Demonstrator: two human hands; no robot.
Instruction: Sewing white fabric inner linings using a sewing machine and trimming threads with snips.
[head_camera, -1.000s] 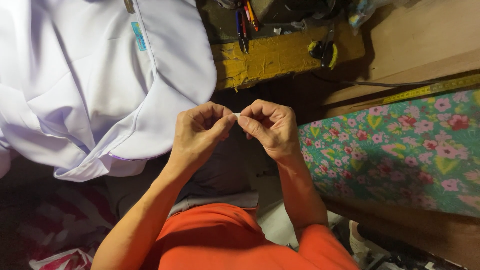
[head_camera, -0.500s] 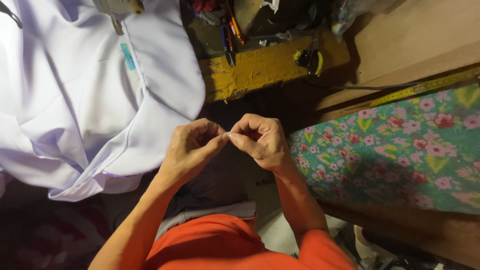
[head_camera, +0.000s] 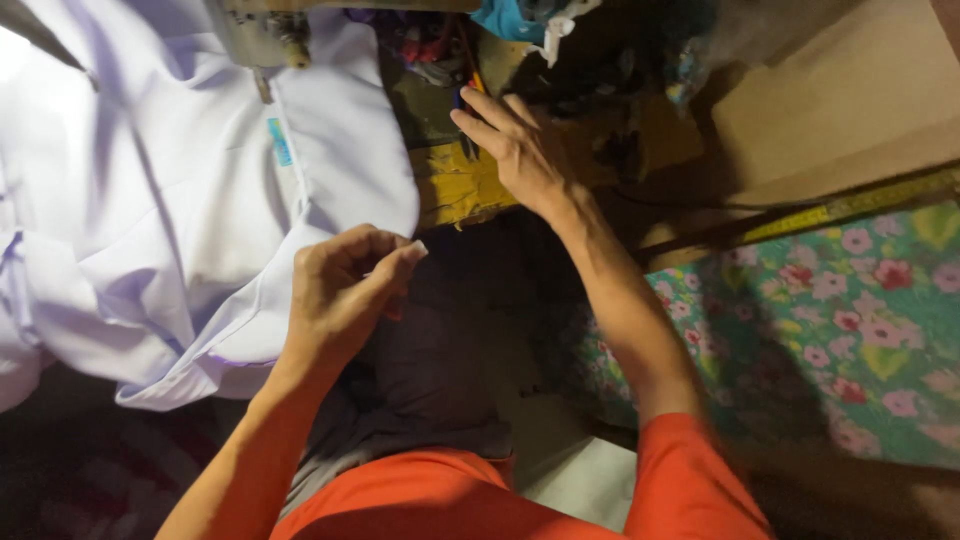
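Dim room, worn yellow table edge

white garment: smooth cloth, light sheen
flowered cover: printed cloth, matt
yellow ledge: painted wood, worn and rough
machine part: dull metal
brown board: wood, matt and smooth
tape measure: yellow, slightly glossy

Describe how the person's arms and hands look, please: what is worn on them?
Both arms are bare from short orange sleeves down. The left hand and right hand wear no gloves. No ring, watch or bracelet shows on either. The nails look short and unpainted.
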